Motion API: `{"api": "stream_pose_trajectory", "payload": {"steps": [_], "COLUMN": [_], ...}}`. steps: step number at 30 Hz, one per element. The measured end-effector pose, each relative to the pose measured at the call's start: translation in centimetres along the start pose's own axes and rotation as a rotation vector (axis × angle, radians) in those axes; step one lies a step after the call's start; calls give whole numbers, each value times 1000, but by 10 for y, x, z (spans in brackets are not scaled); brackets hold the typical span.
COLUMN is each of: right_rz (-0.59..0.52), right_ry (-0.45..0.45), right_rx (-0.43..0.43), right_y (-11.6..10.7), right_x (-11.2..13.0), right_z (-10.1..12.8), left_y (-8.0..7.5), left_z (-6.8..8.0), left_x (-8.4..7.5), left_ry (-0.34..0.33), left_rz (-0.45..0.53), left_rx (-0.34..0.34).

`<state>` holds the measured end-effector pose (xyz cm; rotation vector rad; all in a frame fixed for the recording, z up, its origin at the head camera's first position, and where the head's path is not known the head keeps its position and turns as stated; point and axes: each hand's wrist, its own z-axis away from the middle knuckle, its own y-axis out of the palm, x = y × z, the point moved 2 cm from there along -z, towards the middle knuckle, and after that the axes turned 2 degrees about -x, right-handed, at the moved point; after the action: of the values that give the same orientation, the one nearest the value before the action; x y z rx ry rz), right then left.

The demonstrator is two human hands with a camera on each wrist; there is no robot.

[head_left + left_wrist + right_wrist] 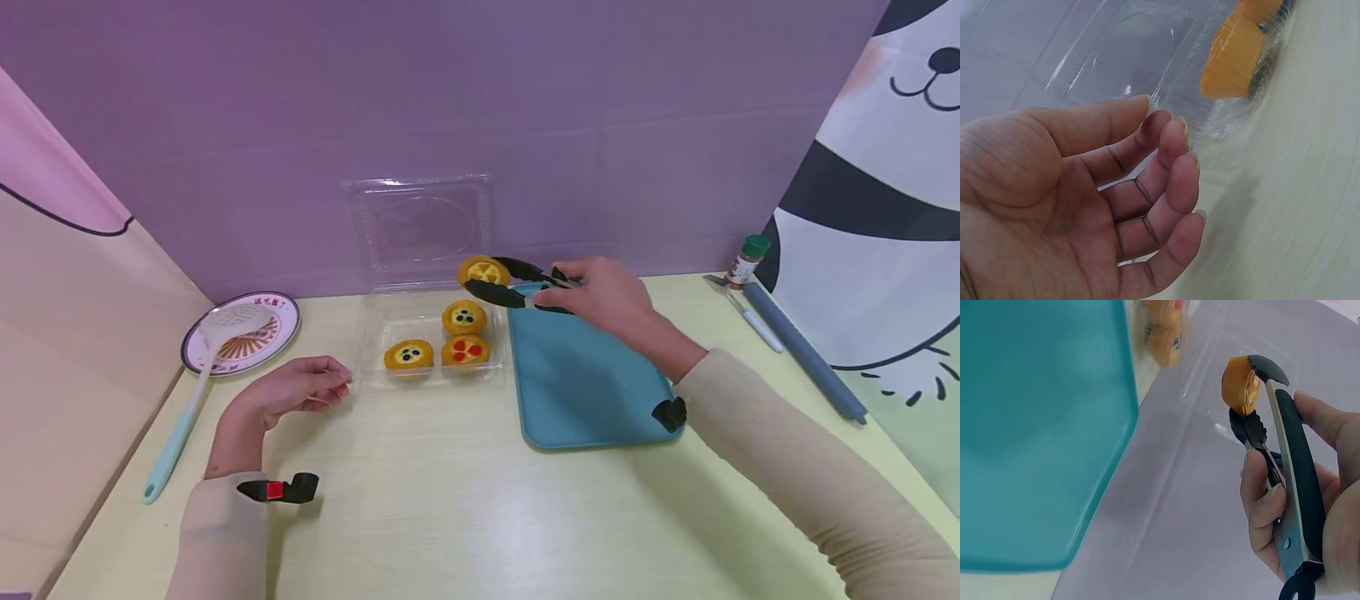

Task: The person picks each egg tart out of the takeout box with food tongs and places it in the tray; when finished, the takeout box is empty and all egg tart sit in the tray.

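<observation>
My right hand (600, 293) grips black tongs (517, 283) that pinch a yellow tart (483, 270) in the air above the back right of a clear plastic clamshell box (375, 333). The right wrist view shows the tongs (1294, 462) closed on the tart (1240, 386). Three tarts lie in the box: one with dark dots (463, 317), one with red dots (466, 349), another dark-dotted one (408, 355). My left hand (300, 390) lies relaxed on the table, fingertips at the box's front left corner; its fingers (1166, 181) hang loosely curled and hold nothing.
A teal tray (577, 383) lies right of the box, under my right wrist. A patterned plate (243, 337) with a pale blue slotted spatula (191, 400) sits at the far left. A small green-capped bottle (747, 260), a white utensil and a grey rod (802, 350) lie at right.
</observation>
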<state>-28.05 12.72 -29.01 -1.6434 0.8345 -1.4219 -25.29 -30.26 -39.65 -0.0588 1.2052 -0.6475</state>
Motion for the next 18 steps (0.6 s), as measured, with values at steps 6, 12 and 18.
{"api": "stream_pose_trajectory", "payload": {"steps": [6,12,18], "right_rz": [-20,-14,31], "right_ry": [13,24,58], "right_rx": [-17,-26,-22], "right_y": [-5,-10,-15], "right_x": [-17,-35,-49], "right_z": [3,7,9], "left_y": [-1,-1,-1], "left_z": [0,0,0], "left_x": [1,1,1], "left_ry": [-8,-10,-8], "left_rz": [-2,-7,-8], "left_rx": [-7,-9,-8]}}
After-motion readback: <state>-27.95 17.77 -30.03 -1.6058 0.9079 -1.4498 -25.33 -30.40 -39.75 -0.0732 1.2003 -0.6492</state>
